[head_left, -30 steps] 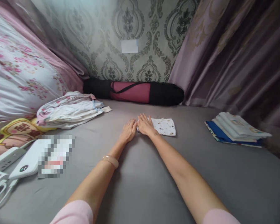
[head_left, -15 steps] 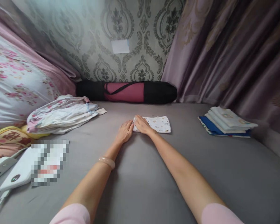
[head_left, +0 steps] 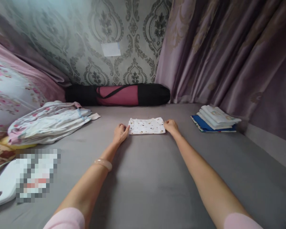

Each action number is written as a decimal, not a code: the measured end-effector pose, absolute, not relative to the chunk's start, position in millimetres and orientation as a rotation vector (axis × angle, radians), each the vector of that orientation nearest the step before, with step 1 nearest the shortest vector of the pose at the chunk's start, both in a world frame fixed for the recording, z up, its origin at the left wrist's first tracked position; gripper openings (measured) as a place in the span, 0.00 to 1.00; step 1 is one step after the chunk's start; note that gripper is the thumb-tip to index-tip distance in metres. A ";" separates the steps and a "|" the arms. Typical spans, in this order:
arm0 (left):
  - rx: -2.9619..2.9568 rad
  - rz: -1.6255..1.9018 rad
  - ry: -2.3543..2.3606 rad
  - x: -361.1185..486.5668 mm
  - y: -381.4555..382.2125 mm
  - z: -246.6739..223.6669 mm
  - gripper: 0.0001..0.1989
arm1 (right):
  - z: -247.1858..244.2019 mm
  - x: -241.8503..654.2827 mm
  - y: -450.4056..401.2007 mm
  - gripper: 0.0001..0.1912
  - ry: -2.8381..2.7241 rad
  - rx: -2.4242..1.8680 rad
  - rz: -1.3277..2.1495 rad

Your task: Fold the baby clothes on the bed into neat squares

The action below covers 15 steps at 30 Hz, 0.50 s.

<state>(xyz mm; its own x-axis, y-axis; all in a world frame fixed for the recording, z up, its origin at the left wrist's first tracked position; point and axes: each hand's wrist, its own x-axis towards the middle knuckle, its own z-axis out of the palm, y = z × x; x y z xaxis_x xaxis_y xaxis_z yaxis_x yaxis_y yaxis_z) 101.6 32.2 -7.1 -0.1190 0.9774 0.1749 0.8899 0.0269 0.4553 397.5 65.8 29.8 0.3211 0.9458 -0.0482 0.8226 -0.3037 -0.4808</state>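
A folded white cloth (head_left: 147, 126) with a small scattered print lies flat on the grey sheet in front of me. My left hand (head_left: 121, 133) is at its left end, fingers curled and the thumb against the cloth's edge. At the opposite end, my right hand (head_left: 171, 127) pinches the right edge, its fingertips partly hidden from view. The cloth's near edge is fairly straight, while its far edge dips slightly between the corners.
Folded cloths (head_left: 215, 119) are stacked on the right, a blue one low down. Loose garments (head_left: 52, 121) lie heaped on the left, behind a white device (head_left: 7, 181) and a blurred-out item (head_left: 39, 175). A black and pink bag (head_left: 119, 94) lies along the wall.
My right hand has moved from the cloth's left end to its right end. My left hand stays at the left end with fingers more curled. The view has shifted rightward.
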 end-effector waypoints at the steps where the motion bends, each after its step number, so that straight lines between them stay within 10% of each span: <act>1: 1.908 0.653 2.153 106.0 34.0 -4.5 0.20 | 28.8 397.1 65.1 0.16 -1.571 -2.230 0.480; 15: 1.496 0.725 2.209 133.2 38.9 14.2 0.11 | 34.5 381.8 67.1 0.08 -1.322 -2.095 0.877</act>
